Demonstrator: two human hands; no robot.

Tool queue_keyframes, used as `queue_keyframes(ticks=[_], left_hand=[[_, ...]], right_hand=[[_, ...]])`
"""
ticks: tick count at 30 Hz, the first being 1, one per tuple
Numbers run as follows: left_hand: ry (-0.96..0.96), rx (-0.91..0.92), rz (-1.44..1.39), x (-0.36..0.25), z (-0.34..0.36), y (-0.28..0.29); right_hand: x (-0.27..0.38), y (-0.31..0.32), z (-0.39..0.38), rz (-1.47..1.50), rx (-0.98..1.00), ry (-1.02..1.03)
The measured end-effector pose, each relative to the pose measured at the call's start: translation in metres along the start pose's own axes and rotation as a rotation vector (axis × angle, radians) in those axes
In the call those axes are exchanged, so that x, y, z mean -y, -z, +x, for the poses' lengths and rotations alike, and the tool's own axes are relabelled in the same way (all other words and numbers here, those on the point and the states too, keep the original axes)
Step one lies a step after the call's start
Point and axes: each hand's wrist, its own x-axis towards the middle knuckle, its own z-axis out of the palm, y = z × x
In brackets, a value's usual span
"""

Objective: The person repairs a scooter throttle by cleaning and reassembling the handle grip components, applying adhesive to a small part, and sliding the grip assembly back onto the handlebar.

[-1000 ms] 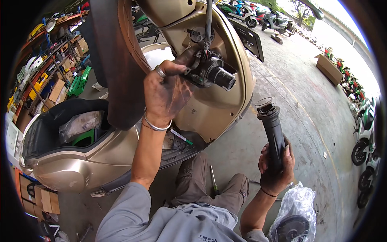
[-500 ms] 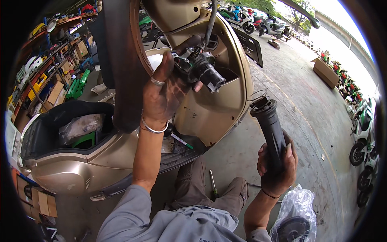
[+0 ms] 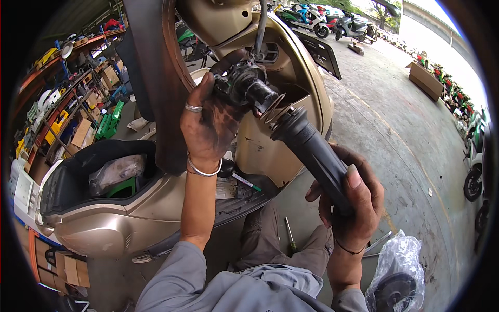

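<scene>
My greasy left hand (image 3: pixel 205 125) cradles a black throttle mechanism (image 3: pixel 249 86) with a short cylindrical end; a dark cable (image 3: pixel 261 31) runs up from it. My right hand (image 3: pixel 359 200) is wrapped round the lower part of a black ribbed throttle grip (image 3: pixel 314 148), held at a tilt. A thin coil spring (image 3: pixel 274 108) sticks out of the grip's upper end. That spring is at the mechanism's cylinder end; whether they touch, I cannot tell. Behind both hands stands a gold scooter body (image 3: pixel 270 143), and a brown seat (image 3: pixel 161 78) rises upright beside my left hand.
The open under-seat bin (image 3: pixel 67 182) holds a plastic-wrapped item. A marker pen (image 3: pixel 246 182) lies on the footboard. A screwdriver (image 3: pixel 290 234) is on the floor between my legs. At lower right sits a clear plastic bag (image 3: pixel 397 265) with a round black part. Cluttered shelves line the left.
My right hand has brought the throttle grip up and to the left, so its spring end is now at the mechanism. My left hand still holds the mechanism.
</scene>
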Motion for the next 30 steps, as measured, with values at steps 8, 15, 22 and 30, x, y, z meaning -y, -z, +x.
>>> queue_keyframes(ticks=[8,15,22,30], left_hand=[[-0.016,0.027,-0.018,0.004,0.001,0.01],[-0.019,-0.04,0.093,0.007,0.0,0.012],[-0.015,0.008,0.049,0.01,0.002,0.006],[0.013,0.047,-0.043,0.01,0.005,0.006]], right_hand=[[-0.006,-0.002,0.002,-0.007,0.056,-0.009],[-0.003,-0.012,0.01,-0.138,-0.03,0.005],[0.009,-0.023,0.018,-0.105,-0.103,0.024],[0.016,-0.036,0.025,-0.277,-0.111,0.251]])
